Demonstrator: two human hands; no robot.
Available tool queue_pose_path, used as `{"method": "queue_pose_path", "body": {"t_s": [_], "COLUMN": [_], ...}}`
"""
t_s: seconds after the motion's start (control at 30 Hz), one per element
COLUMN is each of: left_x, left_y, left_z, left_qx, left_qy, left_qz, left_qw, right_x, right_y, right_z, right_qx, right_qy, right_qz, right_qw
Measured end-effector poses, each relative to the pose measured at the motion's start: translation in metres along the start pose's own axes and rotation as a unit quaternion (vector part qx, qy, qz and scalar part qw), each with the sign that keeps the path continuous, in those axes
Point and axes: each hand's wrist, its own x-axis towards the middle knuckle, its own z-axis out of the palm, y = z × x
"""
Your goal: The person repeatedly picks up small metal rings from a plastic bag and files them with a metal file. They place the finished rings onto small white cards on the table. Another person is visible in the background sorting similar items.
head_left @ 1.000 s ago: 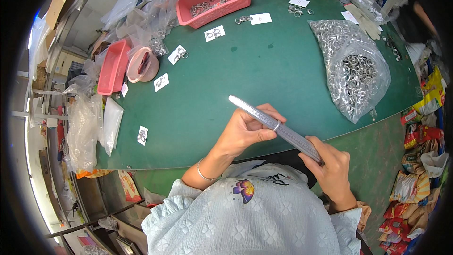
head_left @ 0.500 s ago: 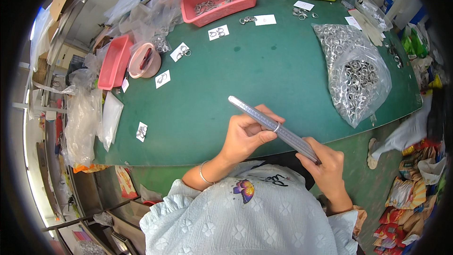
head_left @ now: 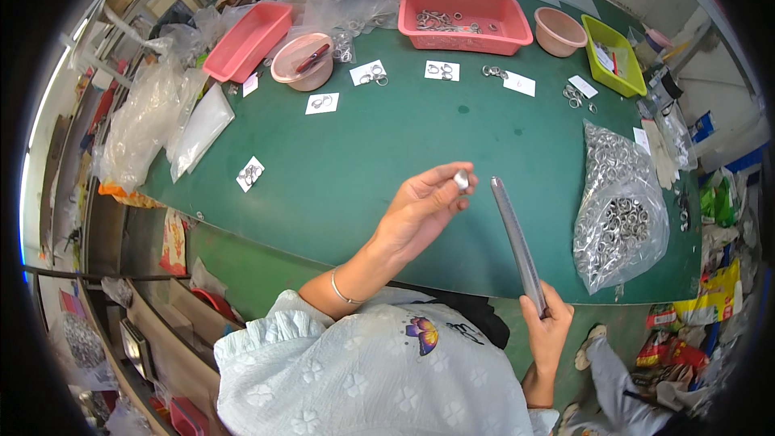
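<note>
Your left hand (head_left: 420, 214) now pinches a small shiny silver ring (head_left: 462, 182), off the long grey metal stick (head_left: 517, 246). Your right hand (head_left: 549, 319), now farther away, grips the stick's bottom. The flat green table (head_left: 387, 129) has crumpled clear plastic (head_left: 141, 141) left, a clear bag (head_left: 599, 268) of silver rings (head_left: 626, 220) right. Green floor (head_left: 262, 269) shows below.

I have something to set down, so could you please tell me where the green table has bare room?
The widest bare patch lies between the white cards and the left hand, leftward to the lone ring card. A narrower one lies between the grey rod and the bag of rings. It is crowded around the pink trays and plastic bags.
</note>
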Motion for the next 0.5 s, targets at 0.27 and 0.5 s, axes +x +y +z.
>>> {"method": "queue_pose_path", "body": {"t_s": [0.27, 0.5], "left_x": [-0.005, -0.003], "left_y": [0.0, 0.007], "left_z": [0.001, 0.004], "left_qx": [0.116, 0.187], "left_qy": [-0.01, -0.028], "left_qz": [-0.014, 0.002], "left_qw": [0.993, 0.982], "right_x": [0.005, 0.003], "right_y": [-0.012, -0.011], "right_z": [-0.004, -0.012], "right_qx": [-0.052, -0.081], "right_qy": [-0.013, -0.027], "right_qz": [-0.017, -0.049], "right_qw": [0.998, 0.995]}}
